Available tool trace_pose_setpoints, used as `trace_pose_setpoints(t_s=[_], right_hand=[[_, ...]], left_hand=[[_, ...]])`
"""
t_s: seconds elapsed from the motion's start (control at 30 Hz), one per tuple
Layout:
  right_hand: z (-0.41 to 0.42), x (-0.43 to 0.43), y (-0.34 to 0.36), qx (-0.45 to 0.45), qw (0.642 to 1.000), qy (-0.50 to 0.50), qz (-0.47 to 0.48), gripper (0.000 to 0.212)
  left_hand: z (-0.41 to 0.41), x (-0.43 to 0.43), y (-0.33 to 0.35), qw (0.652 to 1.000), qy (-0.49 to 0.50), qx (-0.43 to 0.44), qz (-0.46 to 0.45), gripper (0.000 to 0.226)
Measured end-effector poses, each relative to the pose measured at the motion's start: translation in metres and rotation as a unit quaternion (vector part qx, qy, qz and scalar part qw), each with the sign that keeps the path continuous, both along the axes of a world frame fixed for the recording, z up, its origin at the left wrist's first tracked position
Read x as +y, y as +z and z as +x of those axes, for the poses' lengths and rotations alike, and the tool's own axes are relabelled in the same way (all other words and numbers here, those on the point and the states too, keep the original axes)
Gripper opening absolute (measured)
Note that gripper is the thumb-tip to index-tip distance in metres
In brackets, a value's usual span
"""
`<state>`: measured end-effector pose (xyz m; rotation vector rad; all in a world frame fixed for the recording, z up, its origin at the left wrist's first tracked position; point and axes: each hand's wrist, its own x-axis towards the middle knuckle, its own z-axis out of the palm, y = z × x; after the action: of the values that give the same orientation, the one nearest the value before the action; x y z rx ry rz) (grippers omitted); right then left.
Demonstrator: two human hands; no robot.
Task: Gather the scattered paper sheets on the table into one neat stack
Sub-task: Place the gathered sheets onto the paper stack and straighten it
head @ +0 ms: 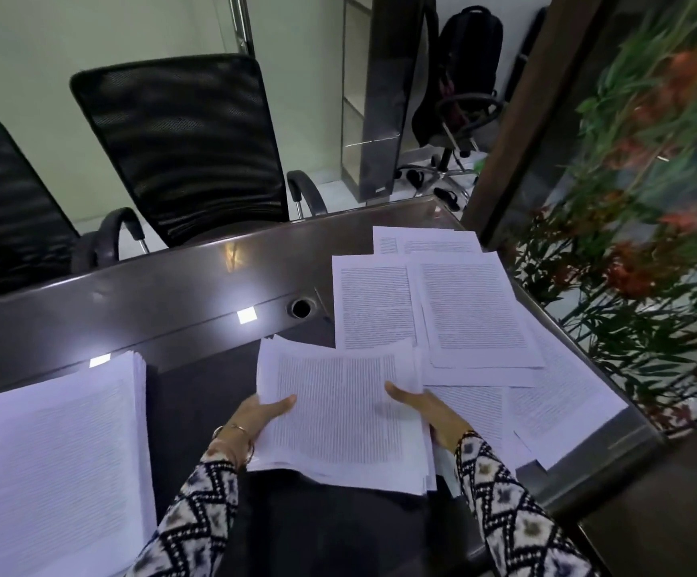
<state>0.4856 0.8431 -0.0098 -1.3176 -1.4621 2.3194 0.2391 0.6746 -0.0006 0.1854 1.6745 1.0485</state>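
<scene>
Patterned sleeves (196, 526) end in a left hand (263, 414) and right hand (432, 414) clamping the side edges of a paper bundle (338, 410), thumbs on top; left of the bundle sits a tall stack (59, 451), beyond and right lie scattered sheets (475, 310).

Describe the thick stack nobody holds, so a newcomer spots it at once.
Start at the dark table. At its near left edge, left of the left hand, lies the thick stack. Unlike the bundle gripped by that hand and the right hand, and the loose sheets spread right, it is tall and untouched.
</scene>
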Motion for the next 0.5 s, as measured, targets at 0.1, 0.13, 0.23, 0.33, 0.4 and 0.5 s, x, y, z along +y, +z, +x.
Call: trace_pose_setpoints(t_s=[0.1, 0.13, 0.23, 0.33, 0.4, 0.5], right_hand=[[0.000, 0.011, -0.006, -0.026, 0.995, -0.096, 0.029, 0.054], [0.001, 0.014, -0.010, -0.022, 0.991, -0.134, 0.019, 0.048], [-0.002, 0.008, -0.011, 0.069, 0.974, -0.202, -0.077, 0.048], [-0.014, -0.017, -0.008, 0.041, 0.992, -0.077, -0.089, 0.044], [-0.019, -0.025, -0.006, 0.033, 0.996, -0.013, -0.081, 0.043], [-0.015, -0.005, 0.003, 0.129, 0.980, -0.105, -0.108, 0.034]], left_hand=[[-0.012, -0.003, 0.001, 0.999, 0.023, 0.002, 0.030, 0.037], [-0.015, -0.007, -0.002, 0.994, 0.074, -0.049, 0.064, 0.040], [-0.003, -0.013, -0.014, 0.955, 0.227, -0.143, 0.128, 0.050], [0.036, -0.006, -0.018, 0.973, 0.154, -0.123, 0.120, 0.067], [0.050, 0.002, -0.021, 0.985, 0.114, -0.067, 0.114, 0.086], [0.043, 0.006, -0.023, 0.991, 0.102, 0.029, 0.083, 0.053]])
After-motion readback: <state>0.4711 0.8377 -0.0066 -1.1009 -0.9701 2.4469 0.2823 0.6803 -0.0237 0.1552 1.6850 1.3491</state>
